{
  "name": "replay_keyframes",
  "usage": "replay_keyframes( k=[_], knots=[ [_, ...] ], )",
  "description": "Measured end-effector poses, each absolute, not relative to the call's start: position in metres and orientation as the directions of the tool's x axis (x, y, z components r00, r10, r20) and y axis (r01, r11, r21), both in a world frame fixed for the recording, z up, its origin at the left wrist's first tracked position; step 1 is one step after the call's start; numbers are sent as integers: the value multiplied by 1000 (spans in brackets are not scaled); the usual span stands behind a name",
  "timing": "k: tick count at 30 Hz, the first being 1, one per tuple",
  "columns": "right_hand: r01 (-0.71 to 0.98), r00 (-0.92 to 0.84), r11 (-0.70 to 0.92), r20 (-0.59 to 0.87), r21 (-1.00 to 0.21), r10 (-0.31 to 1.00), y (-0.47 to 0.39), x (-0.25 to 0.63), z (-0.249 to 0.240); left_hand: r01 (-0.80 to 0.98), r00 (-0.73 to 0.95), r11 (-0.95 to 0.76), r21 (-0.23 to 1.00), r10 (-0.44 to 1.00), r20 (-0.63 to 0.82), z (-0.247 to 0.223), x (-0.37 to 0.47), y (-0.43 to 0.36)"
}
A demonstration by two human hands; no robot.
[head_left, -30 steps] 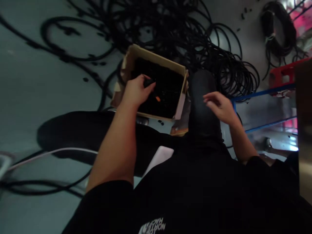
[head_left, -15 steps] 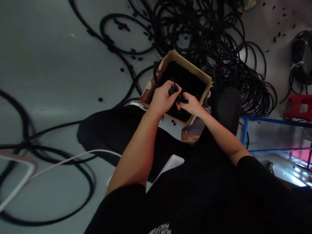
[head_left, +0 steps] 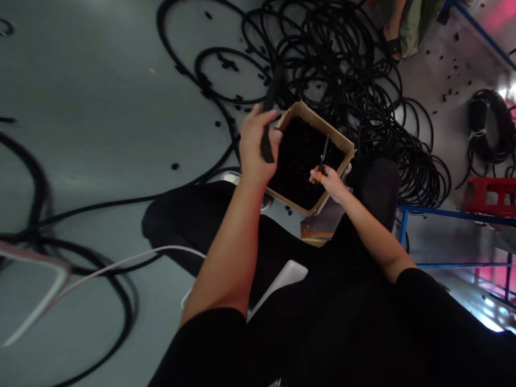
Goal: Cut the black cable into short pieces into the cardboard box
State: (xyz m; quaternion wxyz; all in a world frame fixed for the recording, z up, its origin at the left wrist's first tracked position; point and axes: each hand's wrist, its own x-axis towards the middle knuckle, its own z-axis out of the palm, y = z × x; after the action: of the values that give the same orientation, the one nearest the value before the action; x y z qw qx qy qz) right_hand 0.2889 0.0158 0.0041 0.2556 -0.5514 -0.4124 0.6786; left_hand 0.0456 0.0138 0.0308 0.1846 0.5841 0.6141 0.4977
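Grey floor point(head_left: 113, 123), black cables point(head_left: 397, 148) far. Black strip point(head_left: 274, 91): at left side of carton point(head_left: 327, 129), gripped by left hand point(head_left: 258, 145); probably light, semi-stiff; hold mid-length. Slim tool point(head_left: 322, 162): pinched in right hand point(head_left: 332, 183).

Box contents point(head_left: 297, 153) murky, perhaps small black pieces; co-worker's leg point(head_left: 396, 20) cut by top edge.

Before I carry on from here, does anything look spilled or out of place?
Yes: small black pieces lie scattered on the floor outside the cardboard box, possibly spilled. Beyond it, black cables lie in a loose tangle, unlike the tied coil at right.
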Motion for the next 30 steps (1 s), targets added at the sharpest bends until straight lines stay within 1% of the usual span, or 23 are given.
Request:
replay_keyframes(
  k=[2,4,7,9,11,12,14,15,16,17,18,19,22,24,25,26,27,28,29,30],
  knots=[
    [43,-231,-506,-502,-861,834,15,295,7,530,-70,-372,762,876,477,48,70,8],
    [-32,-166,-462,-451,-886,877,15,305,12,496,115,-498,711,850,514,59,93,-4],
    [-134,-52,-420,-417,-898,908,17,322,26,395,300,-592,702,806,511,69,118,-26],
    [-183,-4,-425,-432,-886,902,18,334,36,313,328,-601,735,795,510,76,130,-38],
    [-221,-2,-442,-453,-869,891,16,345,45,265,259,-551,791,831,492,83,137,-44],
    [-237,-10,-450,-461,-861,887,12,350,48,260,186,-500,826,866,465,85,139,-43],
    [-246,-50,-479,-482,-843,875,0,358,51,241,-38,-376,895,918,396,86,136,-30],
    [-233,-84,-500,-495,-834,865,-8,361,52,211,-172,-327,921,915,364,84,128,-17],
    [-209,-125,-520,-505,-828,854,-16,363,52,161,-315,-311,937,883,347,80,117,-1],
    [-173,-178,-540,-514,-823,839,-25,365,51,95,-465,-341,935,815,344,74,100,18],
    [-128,-240,-555,-518,-822,821,-33,366,50,36,-576,-378,925,749,328,68,80,38],
    [-77,-303,-563,-519,-823,799,-40,367,49,-23,-616,-380,925,734,286,63,56,57],
    [74,-456,-564,-531,-823,714,-53,366,45,-188,-521,-273,943,842,140,53,-13,94],
    [147,-501,-550,-541,-822,675,-55,363,40,-179,-374,-226,958,916,146,54,-41,99],
    [168,-506,-539,-541,-826,672,-55,361,38,-194,-331,-232,953,930,159,56,-45,97],
    [180,-502,-523,-535,-833,680,-54,360,36,-226,-343,-249,942,925,163,60,-44,93],
    [190,-493,-503,-525,-843,694,-53,360,34,-271,-408,-268,925,902,142,65,-39,89],
    [205,-485,-481,-515,-852,707,-52,360,34,-312,-503,-269,911,860,82,71,-29,84],
    [229,-478,-455,-507,-860,717,-50,361,34,-335,-592,-231,914,806,-14,76,-18,80],
    [266,-475,-424,-500,-866,724,-49,364,36,-329,-646,-143,933,755,-112,82,-7,75]
  ],
)
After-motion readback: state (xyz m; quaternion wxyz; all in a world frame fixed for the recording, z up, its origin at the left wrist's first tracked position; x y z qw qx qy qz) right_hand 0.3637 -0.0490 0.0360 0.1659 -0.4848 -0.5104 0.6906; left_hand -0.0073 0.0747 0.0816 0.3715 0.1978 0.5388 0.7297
